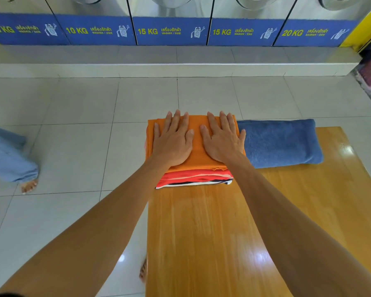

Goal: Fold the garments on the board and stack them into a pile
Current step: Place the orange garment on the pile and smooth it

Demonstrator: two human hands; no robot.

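Note:
A pile of folded garments sits at the far left corner of the wooden board. An orange folded garment lies on top; red, white and dark layers show beneath it at the near edge. My left hand lies flat on the left half of the orange garment, fingers spread. My right hand lies flat on the right half, fingers spread too. Neither hand grips anything. A folded blue towel rests on the board right beside the pile.
A row of washing machines with blue labels lines the far wall behind a tiled step. Another person's leg in blue trousers and a bare foot stand on the floor at the left. My own foot shows beside the board's left edge.

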